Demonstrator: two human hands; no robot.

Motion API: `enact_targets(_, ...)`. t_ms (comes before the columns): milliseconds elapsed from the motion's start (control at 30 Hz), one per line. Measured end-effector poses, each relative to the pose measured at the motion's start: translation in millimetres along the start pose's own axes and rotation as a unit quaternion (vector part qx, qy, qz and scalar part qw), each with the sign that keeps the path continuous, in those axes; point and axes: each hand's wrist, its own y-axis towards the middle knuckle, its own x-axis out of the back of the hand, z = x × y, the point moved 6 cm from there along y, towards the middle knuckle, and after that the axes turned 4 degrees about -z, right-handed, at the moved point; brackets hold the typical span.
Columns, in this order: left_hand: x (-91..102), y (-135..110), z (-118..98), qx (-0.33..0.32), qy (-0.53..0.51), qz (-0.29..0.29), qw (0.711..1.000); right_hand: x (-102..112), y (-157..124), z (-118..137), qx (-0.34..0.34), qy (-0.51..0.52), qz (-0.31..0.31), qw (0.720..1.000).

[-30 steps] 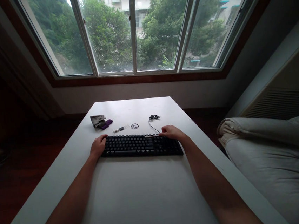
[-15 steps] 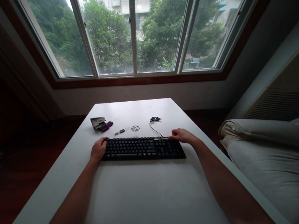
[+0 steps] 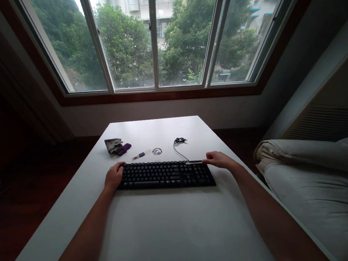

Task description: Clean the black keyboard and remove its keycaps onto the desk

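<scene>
A black full-size keyboard [image 3: 163, 176] lies flat on the white table. My left hand [image 3: 114, 176] grips its left end, fingers closed around the edge with the thumb near the top corner. Above the number pad, my right hand [image 3: 217, 160] is closed on a slim stick-like tool [image 3: 194, 162]. Its pale tip points left along the keyboard's upper edge; I cannot make out its exact kind. The coiled black cable [image 3: 180, 140] runs from the keyboard's back edge.
Behind the keyboard lie a small tool with a dark grip and thin wires [image 3: 141, 154], a round dark-rimmed piece [image 3: 156, 151], and a crumpled grey cloth [image 3: 113, 146] with a purple part [image 3: 124, 149]. A pale padded seat [image 3: 316, 174] stands right of the table [image 3: 171, 229].
My right hand has slid a little to the right with the slim tool along the keyboard's upper edge. The left hand keeps its hold, and the view has shifted slightly.
</scene>
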Motion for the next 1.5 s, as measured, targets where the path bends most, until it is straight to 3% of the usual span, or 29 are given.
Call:
enact_targets(367,-1.8,0,4,0.007,0.002,-0.007,1.0,6,2,5,0.025,-0.001,-0.037,0.999)
enact_targets(700,-2.8,-1,3,0.007,0.001,-0.002,1.0,-4,5,22,0.045,0.011,-0.042,0.998)
enact_targets(833,-3.4,0,4,0.004,0.004,0.0,1.0,-4,4,9,0.036,0.006,-0.027,0.999)
enact_targets(1133,-5.1,1,5,0.002,0.009,-0.006,1.0,8,-4,-56,-0.017,0.029,-0.014,0.999)
enact_targets(1400,-3.4,-1,0,0.004,0.012,-0.002,1.0,7,-1,-22,0.021,0.026,-0.025,0.999)
enact_targets(1500,-4.0,-1,2,0.006,0.013,0.001,1.0,8,-1,-29,0.009,0.025,-0.016,1.0)
